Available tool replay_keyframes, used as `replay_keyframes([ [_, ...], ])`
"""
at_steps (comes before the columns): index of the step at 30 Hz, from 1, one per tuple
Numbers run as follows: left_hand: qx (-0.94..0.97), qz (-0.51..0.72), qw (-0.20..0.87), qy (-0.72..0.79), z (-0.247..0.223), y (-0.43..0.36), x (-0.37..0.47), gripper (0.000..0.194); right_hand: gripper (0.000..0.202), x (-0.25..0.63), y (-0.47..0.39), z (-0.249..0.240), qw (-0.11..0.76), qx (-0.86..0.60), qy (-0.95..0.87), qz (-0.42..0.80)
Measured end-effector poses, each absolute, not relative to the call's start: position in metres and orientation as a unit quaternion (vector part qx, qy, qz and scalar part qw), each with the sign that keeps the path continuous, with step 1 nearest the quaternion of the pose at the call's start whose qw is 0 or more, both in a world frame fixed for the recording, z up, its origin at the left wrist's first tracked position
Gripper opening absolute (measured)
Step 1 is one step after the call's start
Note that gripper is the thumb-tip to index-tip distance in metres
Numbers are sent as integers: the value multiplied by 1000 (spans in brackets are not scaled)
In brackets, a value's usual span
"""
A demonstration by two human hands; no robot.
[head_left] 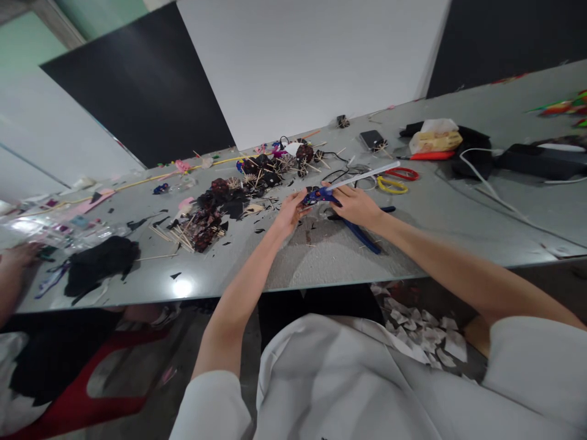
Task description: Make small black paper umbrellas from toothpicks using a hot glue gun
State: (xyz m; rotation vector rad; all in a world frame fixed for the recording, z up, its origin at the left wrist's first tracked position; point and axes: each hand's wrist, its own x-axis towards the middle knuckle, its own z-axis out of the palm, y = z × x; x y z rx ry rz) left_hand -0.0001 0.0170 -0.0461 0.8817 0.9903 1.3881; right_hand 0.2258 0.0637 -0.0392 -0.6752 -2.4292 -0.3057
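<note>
My right hand [356, 205] is wrapped round a blue hot glue gun [324, 195], from whose back a long whitish glue stick [367, 175] slants up to the right. Close to the gun's front, my left hand [290, 212] has its fingers pinched together at a small dark thing; the fingers and the gun mostly hide it. Below my right hand lie blue-handled pliers [360, 235], partly covered by it. To the left of my hands is a heap of dark crumpled pieces with thin wooden sticks [206, 226]; more stick-spiked dark pieces [261, 171] lie behind.
Yellow-handled scissors [392, 185] and a red handle [403, 173] lie right of the gun. A dark phone-like box [371, 140] sits farther back. White cable [486, 177] crosses the right side. Black cloth [101, 263] and another person's arm [13, 272] are at far left.
</note>
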Motion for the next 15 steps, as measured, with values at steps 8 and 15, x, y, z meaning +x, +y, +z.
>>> replay_keyframes([
  [8, 361, 592, 582, 425, -44, 15, 1, 41, 49, 225, 61, -38, 279, -267, -917, -100],
  [15, 365, 593, 585, 415, -48, 19, -5, 43, 47, 228, 63, -38, 300, -268, -911, -93],
])
